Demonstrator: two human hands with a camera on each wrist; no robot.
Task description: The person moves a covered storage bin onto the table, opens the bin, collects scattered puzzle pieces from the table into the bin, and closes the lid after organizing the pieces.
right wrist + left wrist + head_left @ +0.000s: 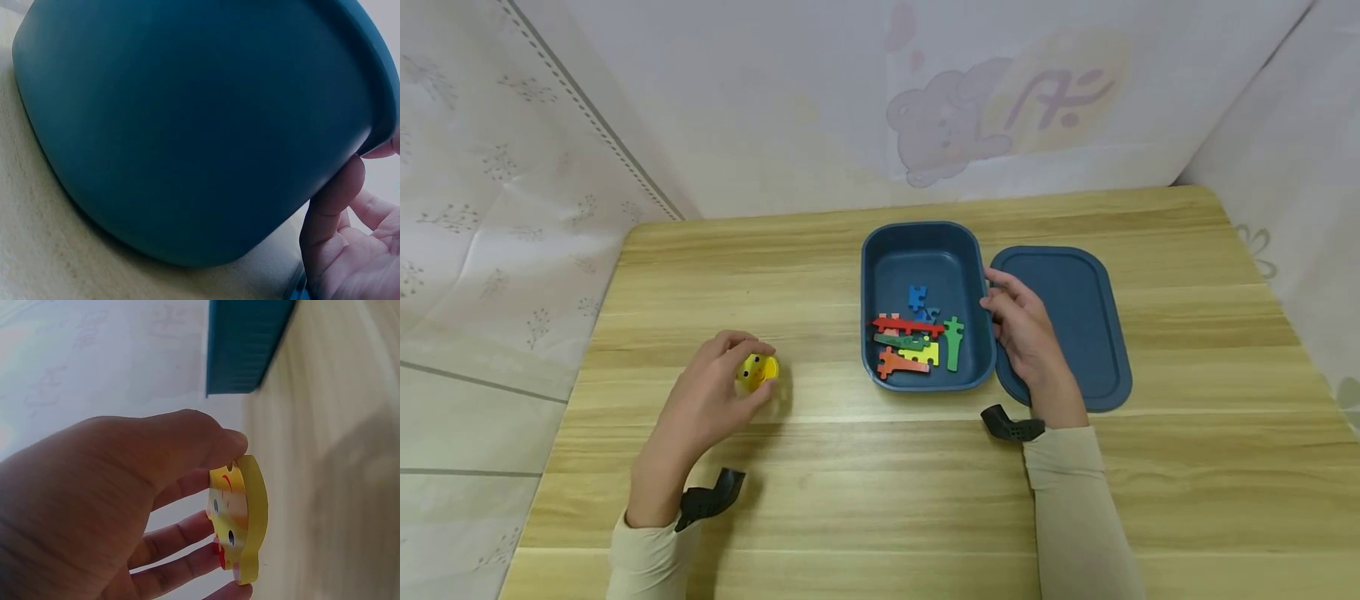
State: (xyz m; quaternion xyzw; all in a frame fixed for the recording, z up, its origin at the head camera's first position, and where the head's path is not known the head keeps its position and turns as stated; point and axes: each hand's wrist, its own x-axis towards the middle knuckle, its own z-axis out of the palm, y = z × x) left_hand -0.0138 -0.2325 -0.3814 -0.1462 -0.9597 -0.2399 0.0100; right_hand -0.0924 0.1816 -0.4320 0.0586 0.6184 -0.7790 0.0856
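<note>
My left hand (707, 396) pinches a yellow wooden puzzle piece (251, 519) with a printed cartoon face. In the left wrist view the thumb is at one end and the fingers are along its far side. A dark blue plastic box (925, 262) stands to its right on the table. Several coloured puzzle pieces, among them a red one (910, 325) and a light green one (953, 343), lie in the box's near half. My right hand (1026, 333) is at the box's right side, its fingertips touching the outer wall (187, 137) just below the rim.
A matching dark blue lid (1075, 333) lies flat on the wooden table (850, 500) right of the box, partly under my right hand. Pale printed cloth (760, 108) hangs behind the table and at its sides. Each wrist carries a black camera mount (711, 500).
</note>
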